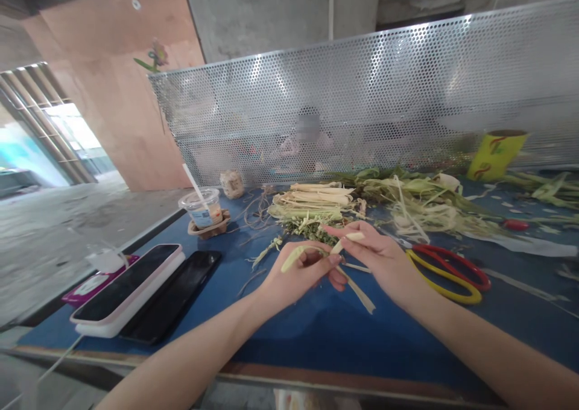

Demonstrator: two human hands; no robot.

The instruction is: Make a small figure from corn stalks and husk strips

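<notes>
My left hand (pixel 302 271) is closed on a pale green corn husk strip (pixel 362 295), whose flat tail hangs down toward the right. A curved end of husk lies over the back of that hand's thumb side. Close beside it, my right hand (pixel 377 253) pinches a pale folded piece of the husk between thumb and fingers. Whether both hands hold one strip or two, I cannot tell. Behind them lie a stack of pale husk bundles (pixel 316 198) and small green sprigs (pixel 312 224). Scissors (pixel 446 297) with red and yellow handles rest right of my right hand.
Loose green husks (pixel 425 202) spread along the back right, near a yellow roll (pixel 497 155). At left are a drink cup (pixel 201 208) with a straw, two phones (pixel 131 283) and a purple packet (pixel 85 286). A perforated metal screen (pixel 362 96) borders the blue table (pixel 289 343); a person sits behind it.
</notes>
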